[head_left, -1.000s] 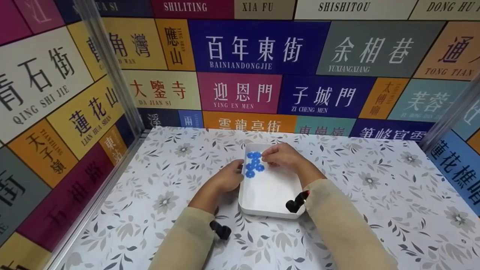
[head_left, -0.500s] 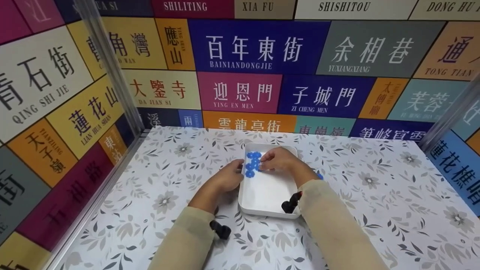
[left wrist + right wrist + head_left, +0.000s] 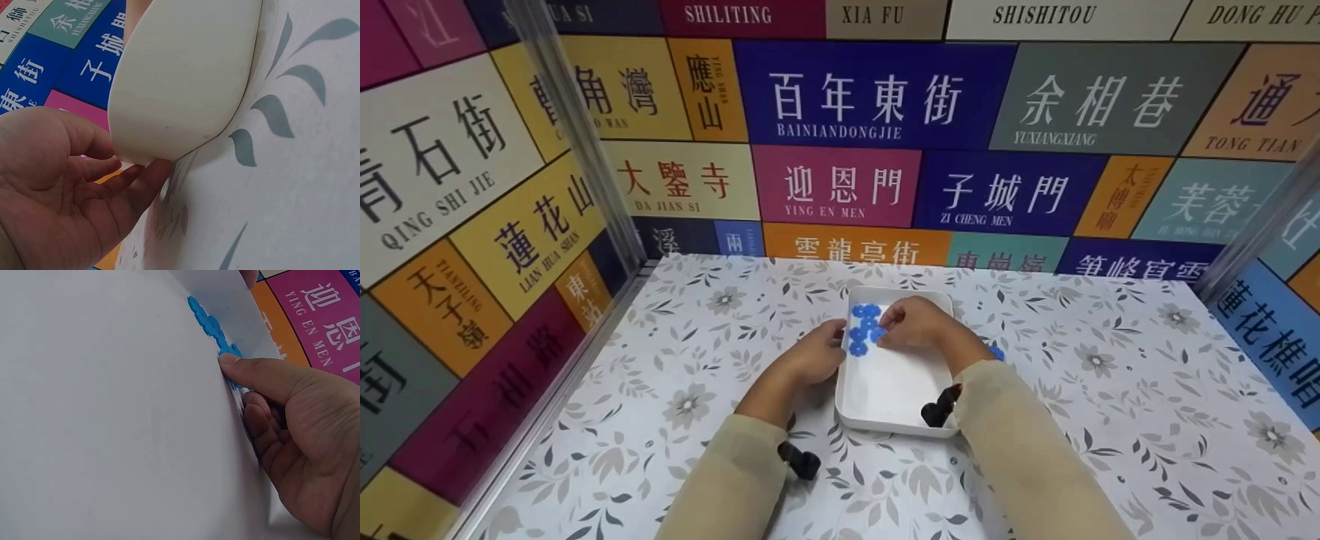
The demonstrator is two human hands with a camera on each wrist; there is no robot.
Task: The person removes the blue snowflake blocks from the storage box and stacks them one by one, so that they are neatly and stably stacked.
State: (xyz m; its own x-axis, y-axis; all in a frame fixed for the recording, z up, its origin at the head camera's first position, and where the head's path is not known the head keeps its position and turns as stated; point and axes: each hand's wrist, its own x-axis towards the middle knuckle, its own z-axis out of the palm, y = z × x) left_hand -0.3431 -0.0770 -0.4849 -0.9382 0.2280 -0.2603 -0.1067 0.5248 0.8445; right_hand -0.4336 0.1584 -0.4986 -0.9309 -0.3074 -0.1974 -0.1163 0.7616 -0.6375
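Observation:
Several blue flower-shaped pieces (image 3: 861, 324) lie grouped at the far left of a white rectangular tray (image 3: 892, 390). My right hand (image 3: 919, 326) reaches over the tray from the right and pinches one blue piece at the edge of the group. In the right wrist view the thumb presses on the blue piece (image 3: 232, 350), and the curled fingers partly hide it. My left hand (image 3: 814, 352) holds the tray's left side. In the left wrist view its fingertips (image 3: 154, 171) sit at the base of the tray wall (image 3: 174, 79).
Another blue piece (image 3: 997, 352) lies on the table right of the tray, partly behind the right forearm. A flower-patterned cloth (image 3: 690, 405) covers the table. Colourful panels with printed characters (image 3: 877, 90) stand behind and at both sides.
My right hand has moved from the far right of the blue group slightly nearer and over its right edge. The blue piece beside the forearm has come into view. The left hand stays still.

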